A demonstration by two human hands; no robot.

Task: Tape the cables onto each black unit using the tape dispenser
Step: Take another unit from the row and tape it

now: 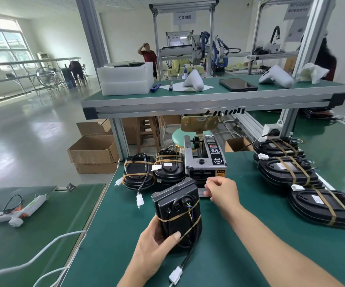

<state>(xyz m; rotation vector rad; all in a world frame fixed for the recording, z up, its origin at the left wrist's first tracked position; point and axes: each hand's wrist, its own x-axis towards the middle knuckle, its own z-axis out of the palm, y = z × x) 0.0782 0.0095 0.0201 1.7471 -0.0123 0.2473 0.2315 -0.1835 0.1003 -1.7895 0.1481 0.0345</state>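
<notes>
Cardboard boxes (94, 151) sit stacked on the floor beyond the green bench (126, 214), flaps open, their contents hidden from this angle; on the upper shelf (208, 96) a white foam tray stack (126, 79) carries dark round parts on top. At the back of the bench, the tape dispenser (205, 160) stands between two banded black units (153, 169) on its left and a row of three more taped units (304, 183) well to its right. The left hand (153, 249) grips the held black unit (177, 214) from below, thumb pressed across its face, tilting it up off the mat; its cable (185, 263) hangs down to a white connector (175, 275). The right hand (222, 190) reaches to the dispenser's mouth, fingers curled in a pinch there, though whether a tape strip is caught between them cannot be made out. On the neighbouring bench to the left a glue gun (19, 212) lies on its side.
</notes>
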